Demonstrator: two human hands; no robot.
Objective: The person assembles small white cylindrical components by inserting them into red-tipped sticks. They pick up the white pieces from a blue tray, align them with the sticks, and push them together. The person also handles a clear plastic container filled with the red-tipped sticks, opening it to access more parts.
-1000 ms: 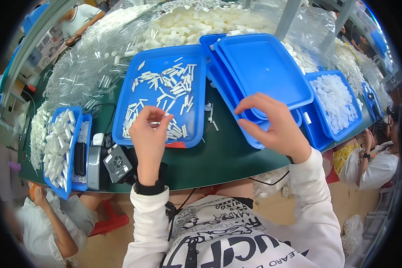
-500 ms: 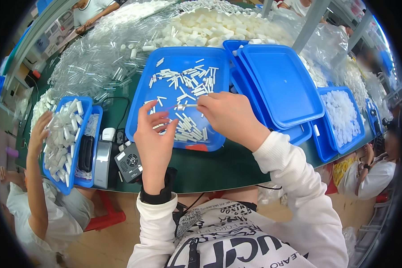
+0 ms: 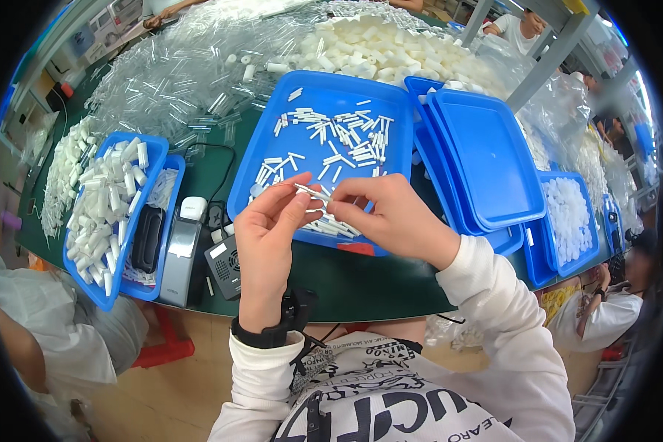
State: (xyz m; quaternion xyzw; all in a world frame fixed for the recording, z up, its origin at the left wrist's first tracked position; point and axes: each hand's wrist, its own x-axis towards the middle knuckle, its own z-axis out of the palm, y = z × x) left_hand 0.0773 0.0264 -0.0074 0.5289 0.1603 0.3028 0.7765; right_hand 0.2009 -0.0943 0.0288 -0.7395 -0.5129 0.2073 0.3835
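Observation:
Over the near part of a large blue tray (image 3: pixel 313 82), a slim white tube (image 3: pixel 311 192) spans the gap between my two hands. My right hand (image 3: pixel 394 214) pinches the tube's right end between thumb and fingers. At the other end, the thumb and fingertips of my left hand (image 3: pixel 276 221) close on the tube. Many short white sticks (image 3: pixel 331 131) lie scattered in the tray, some heaped under my hands and partly hidden by them. A black band (image 3: pixel 261 335) circles my left wrist.
Stacked blue trays (image 3: pixel 486 158) stand to the right, beside a tray of white translucent pieces (image 3: pixel 569 215). On the left are a tray of white cylinders (image 3: pixel 99 214), a grey box-shaped device (image 3: pixel 183 258) and a cable. Clear tubes (image 3: pixel 177 96) and white foam-like cylinders (image 3: pixel 376 48) pile up behind.
My hands have come closer together, and my left fingers now close on the tube's end. The view has shifted, and the co-worker's hand at the left tray is gone from sight.

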